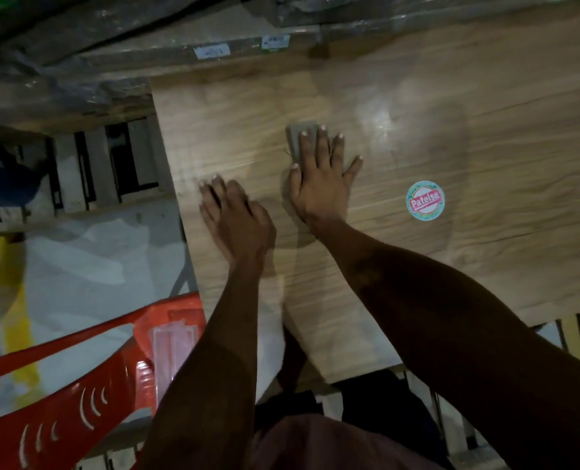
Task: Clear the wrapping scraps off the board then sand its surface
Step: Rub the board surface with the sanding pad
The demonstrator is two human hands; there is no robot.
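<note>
Flat grey sanding pad (301,139) under right hand (319,184)

the board (400,130) is the landmark. on it, near its left part, the right hand (319,184) lies flat over a sanding block (298,139), fingers spread on top of it. just left of that, nearer the board's left edge, the left hand (234,215) rests on the board, blurred. a round sticker (425,200) sits on the board to the right of the right hand. a plastic chair (78,385) stands off the board's near left corner. wrapped packages (146,52) lie behind the board's far edge.
</note>
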